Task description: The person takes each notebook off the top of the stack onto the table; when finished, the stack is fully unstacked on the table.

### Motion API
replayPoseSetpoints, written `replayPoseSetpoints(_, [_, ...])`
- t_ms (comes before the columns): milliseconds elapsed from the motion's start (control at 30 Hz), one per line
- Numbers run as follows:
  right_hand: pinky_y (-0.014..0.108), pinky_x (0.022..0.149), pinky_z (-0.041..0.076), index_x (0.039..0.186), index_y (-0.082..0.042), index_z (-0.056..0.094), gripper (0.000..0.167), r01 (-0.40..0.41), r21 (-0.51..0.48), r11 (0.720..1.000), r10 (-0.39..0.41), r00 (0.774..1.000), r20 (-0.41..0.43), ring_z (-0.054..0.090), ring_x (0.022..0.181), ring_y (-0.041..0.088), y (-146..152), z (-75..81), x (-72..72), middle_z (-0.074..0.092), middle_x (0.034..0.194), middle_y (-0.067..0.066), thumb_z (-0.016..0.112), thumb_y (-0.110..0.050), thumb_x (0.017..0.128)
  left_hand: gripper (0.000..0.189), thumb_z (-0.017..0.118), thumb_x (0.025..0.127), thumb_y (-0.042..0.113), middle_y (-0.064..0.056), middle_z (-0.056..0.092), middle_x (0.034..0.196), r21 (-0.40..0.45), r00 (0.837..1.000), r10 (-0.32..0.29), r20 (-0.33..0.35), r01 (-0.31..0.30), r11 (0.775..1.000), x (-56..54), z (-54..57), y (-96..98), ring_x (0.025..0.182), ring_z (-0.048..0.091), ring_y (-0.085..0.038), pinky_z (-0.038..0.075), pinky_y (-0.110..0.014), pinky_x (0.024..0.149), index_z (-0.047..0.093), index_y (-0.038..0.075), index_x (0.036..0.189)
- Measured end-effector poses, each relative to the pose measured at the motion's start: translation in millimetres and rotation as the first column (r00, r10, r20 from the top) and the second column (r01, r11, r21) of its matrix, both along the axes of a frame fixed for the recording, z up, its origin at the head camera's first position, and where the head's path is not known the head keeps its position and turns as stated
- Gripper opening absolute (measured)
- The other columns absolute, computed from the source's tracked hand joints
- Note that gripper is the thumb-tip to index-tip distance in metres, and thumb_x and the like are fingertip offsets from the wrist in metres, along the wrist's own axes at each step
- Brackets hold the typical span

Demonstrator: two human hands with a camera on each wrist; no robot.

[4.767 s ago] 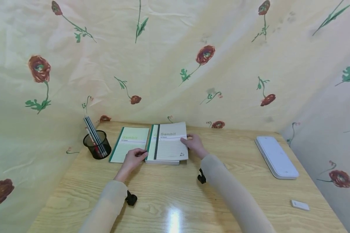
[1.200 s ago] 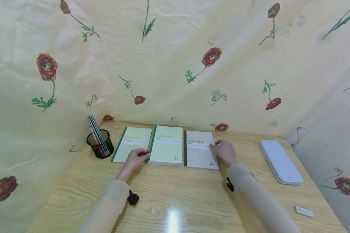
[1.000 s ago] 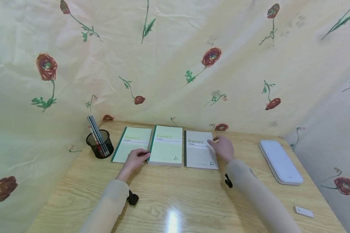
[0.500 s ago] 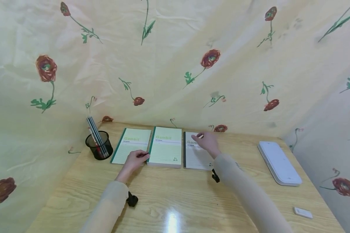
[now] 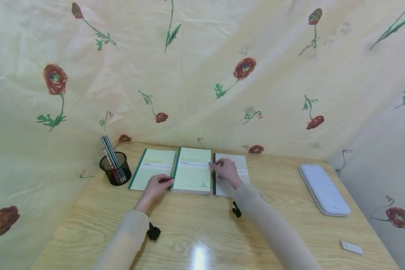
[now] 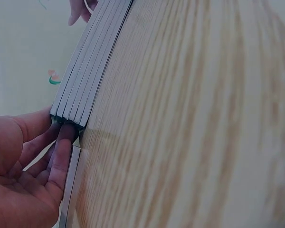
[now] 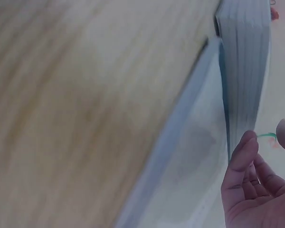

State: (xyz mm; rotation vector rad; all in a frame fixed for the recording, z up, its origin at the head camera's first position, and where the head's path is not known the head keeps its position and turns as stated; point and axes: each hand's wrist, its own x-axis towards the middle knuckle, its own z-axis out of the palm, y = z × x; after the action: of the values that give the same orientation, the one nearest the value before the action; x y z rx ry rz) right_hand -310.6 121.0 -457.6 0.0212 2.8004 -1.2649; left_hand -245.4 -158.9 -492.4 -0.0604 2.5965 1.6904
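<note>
Three groups of Gambit notebooks lie side by side. In the middle is a stack of several notebooks (image 5: 191,176), a green-spined one on top. My left hand (image 5: 158,184) holds that stack at its spine side, thumb at the top corner and fingers against the spines in the left wrist view. My right hand (image 5: 227,171) is above the dark-spined notebook (image 5: 224,189), its fingers right at the stack's right edge. In the right wrist view its thumb stands apart from the fingers (image 7: 242,156). A green-spined notebook (image 5: 150,165) lies to the left, partly behind my left hand.
A black mesh pen cup (image 5: 115,168) with several pencils stands at the table's back left. On the right lie a white flat case (image 5: 324,189) and a small white block (image 5: 351,247). A flowered cloth (image 5: 202,75) hangs behind the wooden table (image 5: 175,240).
The dark-spined notebook went from on top of the stack to the table at its right. My right hand let it go and moved left to the stack's edge. My left hand stayed put.
</note>
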Motion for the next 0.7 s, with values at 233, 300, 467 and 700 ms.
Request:
replayPoseSetpoints(233, [0.025, 0.057, 0.049, 0.116, 0.001, 0.065, 0.046, 0.016, -0.045, 0.999, -0.014, 0.999, 0.05, 0.061, 0.061, 0.016, -13.3, -8.5, 7.2, 0.066, 0.088, 0.011, 0.07, -0.038, 0.093, 0.019, 0.069, 0.094, 0.011, -0.013, 0.07, 0.105, 0.012, 1.0, 0.002, -0.002, -0.002, 1.0, 0.2, -1.9, -0.2, 0.097, 0.062, -0.026, 0.051, -0.039, 0.085, 0.072, -0.003, 0.107])
replayPoseSetpoints(300, [0.026, 0.057, 0.049, 0.118, 0.002, 0.065, 0.046, 0.018, -0.051, 0.999, -0.014, 0.998, 0.063, 0.061, 0.063, 0.016, -16.0, -9.5, 9.0, 0.066, 0.088, 0.011, 0.071, -0.037, 0.093, 0.019, 0.069, 0.094, 0.011, -0.013, 0.071, 0.106, 0.016, 1.0, 0.004, 0.001, -0.004, 1.0, 0.1, -2.1, 0.0, 0.097, 0.063, -0.026, 0.051, -0.039, 0.086, 0.072, -0.003, 0.107])
replayPoseSetpoints(467, [0.025, 0.056, 0.05, 0.119, 0.002, 0.066, 0.046, 0.014, -0.048, 0.999, -0.012, 0.998, 0.057, 0.061, 0.062, 0.016, -20.3, -12.2, 9.0, 0.066, 0.083, 0.009, 0.073, -0.035, 0.092, 0.019, 0.069, 0.095, 0.01, -0.013, 0.071, 0.107, 0.027, 1.0, 0.01, 0.007, -0.01, 1.0, -0.4, -3.5, 0.2, 0.098, 0.063, -0.026, 0.051, -0.039, 0.086, 0.072, -0.003, 0.107])
replayPoseSetpoints(700, [0.025, 0.054, 0.049, 0.117, 0.002, 0.066, 0.043, 0.011, -0.033, 0.999, -0.01, 1.0, 0.027, 0.06, 0.059, 0.016, -21.6, -15.2, 8.1, 0.066, 0.078, 0.007, 0.075, -0.031, 0.091, 0.019, 0.068, 0.095, 0.011, -0.014, 0.07, 0.106, 0.023, 1.0, 0.01, 0.004, -0.01, 1.0, 0.7, -1.2, 0.1, 0.099, 0.063, -0.028, 0.05, -0.04, 0.086, 0.072, -0.004, 0.106])
